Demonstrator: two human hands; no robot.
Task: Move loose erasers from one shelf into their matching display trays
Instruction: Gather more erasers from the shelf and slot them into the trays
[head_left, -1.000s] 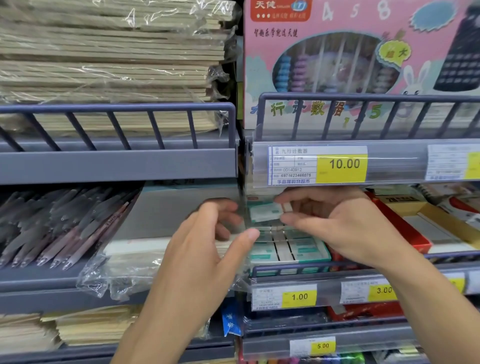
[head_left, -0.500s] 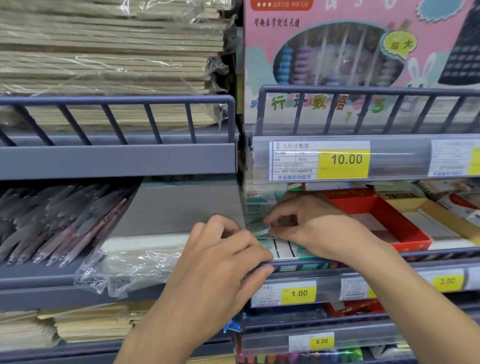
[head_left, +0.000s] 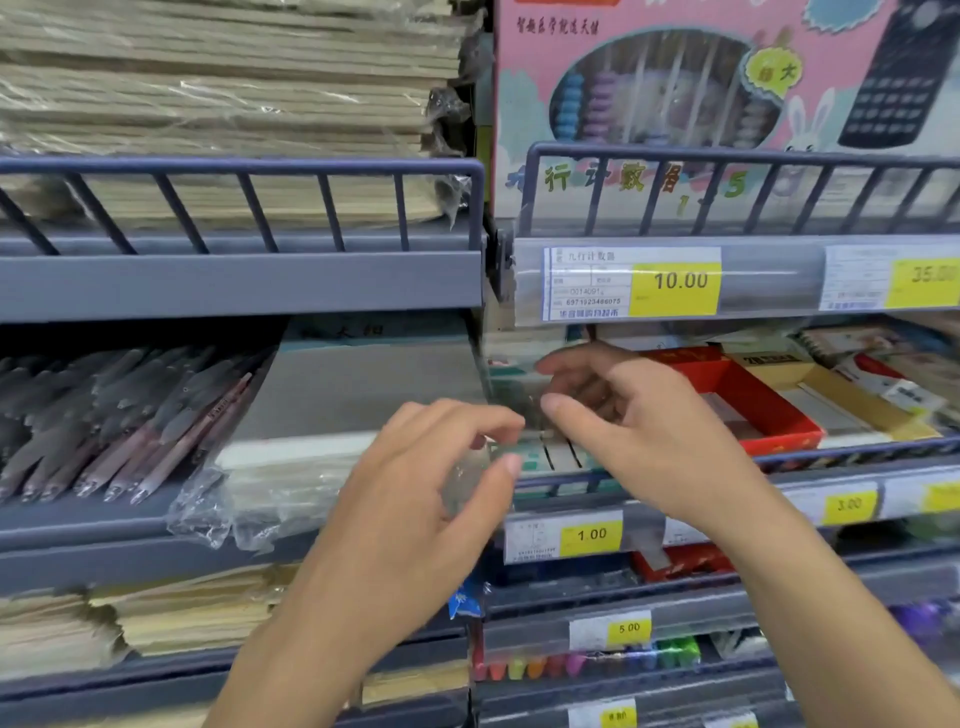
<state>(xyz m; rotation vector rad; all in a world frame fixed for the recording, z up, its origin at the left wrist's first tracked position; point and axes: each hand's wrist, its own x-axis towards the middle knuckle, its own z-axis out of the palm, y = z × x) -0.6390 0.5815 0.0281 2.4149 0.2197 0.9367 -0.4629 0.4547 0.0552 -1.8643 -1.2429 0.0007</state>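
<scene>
Now that the right hand (head_left: 639, 431) has lifted off the erasers (head_left: 553, 453), empty and loose-fingered, the left hand (head_left: 436, 499) pinches clear wrap (head_left: 467, 480); eraser tray near shelf's front edge looks filled.

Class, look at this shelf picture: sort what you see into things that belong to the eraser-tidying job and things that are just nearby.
Part of the job:
- green-and-white erasers in their tray
- left hand, fingers curled near the tray
- right hand, over the erasers
- 1.00 price tag under them

Just nearby:
- pens
- red box
- pink abacus box
- wrapped paper stacks
</scene>
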